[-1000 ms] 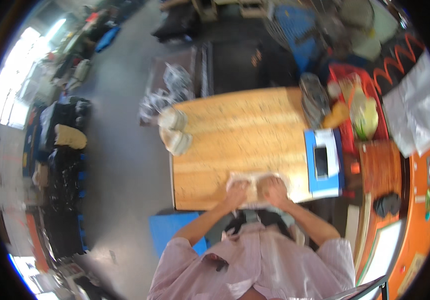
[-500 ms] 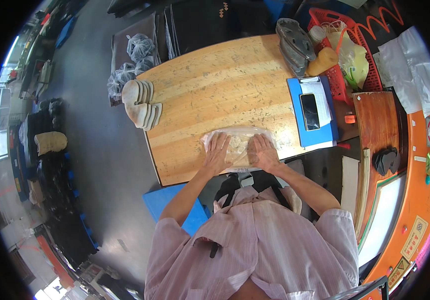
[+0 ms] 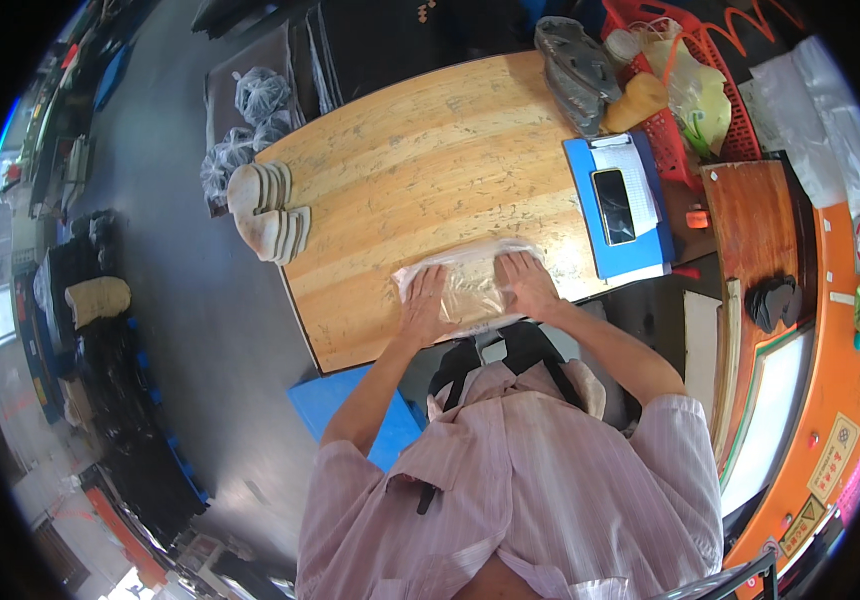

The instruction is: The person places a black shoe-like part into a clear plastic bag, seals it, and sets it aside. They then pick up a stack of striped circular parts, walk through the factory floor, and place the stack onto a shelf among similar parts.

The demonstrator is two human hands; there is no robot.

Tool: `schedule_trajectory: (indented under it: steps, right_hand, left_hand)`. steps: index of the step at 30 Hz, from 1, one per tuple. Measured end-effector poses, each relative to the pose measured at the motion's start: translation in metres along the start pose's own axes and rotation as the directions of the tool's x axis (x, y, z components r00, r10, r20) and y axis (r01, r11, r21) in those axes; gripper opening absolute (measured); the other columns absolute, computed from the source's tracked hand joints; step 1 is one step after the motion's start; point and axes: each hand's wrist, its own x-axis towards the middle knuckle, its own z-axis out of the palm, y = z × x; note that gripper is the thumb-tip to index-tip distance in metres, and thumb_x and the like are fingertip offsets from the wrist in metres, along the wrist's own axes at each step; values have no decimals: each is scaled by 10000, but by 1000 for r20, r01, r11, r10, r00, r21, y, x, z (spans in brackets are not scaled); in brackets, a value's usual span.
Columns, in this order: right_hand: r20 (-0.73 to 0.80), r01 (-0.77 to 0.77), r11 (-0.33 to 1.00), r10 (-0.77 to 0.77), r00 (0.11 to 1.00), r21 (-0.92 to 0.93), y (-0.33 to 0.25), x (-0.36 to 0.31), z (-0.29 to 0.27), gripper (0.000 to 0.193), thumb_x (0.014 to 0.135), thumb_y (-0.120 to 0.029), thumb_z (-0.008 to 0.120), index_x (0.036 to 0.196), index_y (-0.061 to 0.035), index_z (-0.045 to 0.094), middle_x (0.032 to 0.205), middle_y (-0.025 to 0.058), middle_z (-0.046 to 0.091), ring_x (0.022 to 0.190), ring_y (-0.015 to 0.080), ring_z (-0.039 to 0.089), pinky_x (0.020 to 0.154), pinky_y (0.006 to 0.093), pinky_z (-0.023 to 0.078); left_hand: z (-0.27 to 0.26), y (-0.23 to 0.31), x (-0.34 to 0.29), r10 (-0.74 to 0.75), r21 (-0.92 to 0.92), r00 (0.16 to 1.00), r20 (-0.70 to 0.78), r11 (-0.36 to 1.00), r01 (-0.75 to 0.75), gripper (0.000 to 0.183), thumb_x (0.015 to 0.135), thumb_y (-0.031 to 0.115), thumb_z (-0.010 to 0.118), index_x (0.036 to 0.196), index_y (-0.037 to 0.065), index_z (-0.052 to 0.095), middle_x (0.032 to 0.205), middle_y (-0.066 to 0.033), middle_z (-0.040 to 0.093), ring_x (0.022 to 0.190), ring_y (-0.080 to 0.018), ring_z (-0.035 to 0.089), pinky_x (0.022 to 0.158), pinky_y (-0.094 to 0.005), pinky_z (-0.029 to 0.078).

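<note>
A clear plastic bag (image 3: pixel 472 288) lies flat near the front edge of the wooden table (image 3: pixel 430 150). It catches the light, and I cannot make out whether anything is inside. My left hand (image 3: pixel 424 306) rests on its left part with fingers stretched forward. On the opposite side, my right hand (image 3: pixel 527 286) lies palm down over the bag, its fingers also extended. Neither hand is closed around anything. At the table's left edge, a row of curved, pale, sole-shaped pieces (image 3: pixel 262 212) leans together, well apart from my left hand.
Right of my hands are a blue clipboard (image 3: pixel 590 215) with papers and a black phone (image 3: pixel 614 207). Behind it stand a grey shoe-shaped object (image 3: pixel 575 80) and a red basket (image 3: pixel 665 145). Knotted plastic bags (image 3: pixel 262 95) lie beyond the far left corner. A blue box (image 3: pixel 350 400) sits below the table.
The view has shifted slightly, so the table sits higher and further left. Both hands stay on the bag, whose middle now looks smoother and shinier between them.
</note>
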Motion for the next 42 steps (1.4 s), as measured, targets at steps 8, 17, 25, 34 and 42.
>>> schedule_trajectory:
  steps: [8, 17, 25, 34, 42]
  right_hand:
    - [-328, 227, 965, -175, 928, 128, 1, 3, -34, 592, 713, -192, 754, 1206, 76, 563, 1253, 218, 579, 1207, 382, 533, 1057, 427, 425]
    - [-866, -480, 794, 484, 127, 374, 77, -222, -198, 264, 760, -69, 740, 996, -39, 624, 976, 140, 629, 881, 334, 582, 741, 432, 497]
    - [-499, -630, 168, 771, -395, 759, 211, -358, -184, 545, 900, -454, 653, 1041, 72, 634, 975, 258, 657, 936, 345, 640, 836, 452, 481]
    - [-301, -287, 247, 940, -163, 926, 250, -346, -176, 419, 913, -288, 694, 973, 127, 683, 816, 157, 699, 744, 205, 635, 682, 388, 498]
    - [29, 0, -29, 993, -111, 1000, 209, -325, -192, 414, 888, -245, 725, 1141, 76, 664, 953, 121, 703, 852, 152, 644, 702, 332, 529]
  left_hand:
    - [-3, 10, -1, 60, 67, 988, -140, 996, -50, 867, 730, 245, 779, 1438, -45, 375, 1490, -234, 381, 1399, -393, 322, 1176, -488, 244]
    - [-16, 98, 13, 126, -299, 952, -280, 931, -211, 399, 848, 75, 632, 1231, -24, 580, 1192, -227, 595, 1170, -401, 528, 1028, -468, 408]
    - [-26, 341, 142, 549, -542, 787, -281, 586, -602, 422, 855, 29, 662, 1262, -23, 564, 1211, -190, 596, 1137, -335, 575, 979, -407, 463]
    - [85, 577, 267, 455, -582, 813, 364, 792, -183, 650, 866, 374, 691, 1307, -77, 534, 1258, -271, 617, 1195, -340, 602, 964, -381, 494]
    - [68, 591, 302, 468, -465, 660, 587, 863, -199, 679, 692, 536, 822, 912, -96, 714, 886, -171, 718, 738, -204, 685, 641, -357, 541]
